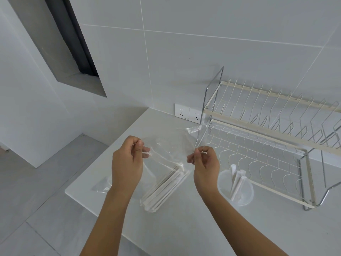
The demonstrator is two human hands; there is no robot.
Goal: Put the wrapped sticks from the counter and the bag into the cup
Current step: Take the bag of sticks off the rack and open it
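A clear plastic bag [167,154] hangs above the counter, stretched between both hands. My left hand [128,161] pinches its left edge and my right hand [203,162] pinches its right edge. A bundle of white wrapped sticks [164,189] lies slanted in the bag's lower part, its lower end near the counter. To the right stands a translucent cup [238,191] with a few wrapped sticks [237,180] upright in it.
A two-tier wire dish rack [267,145] stands at the right against the tiled wall. Another scrap of clear plastic [102,186] lies on the white counter [184,228] behind my left forearm. Two wall sockets [188,113] sit behind. The counter's left edge drops to the floor.
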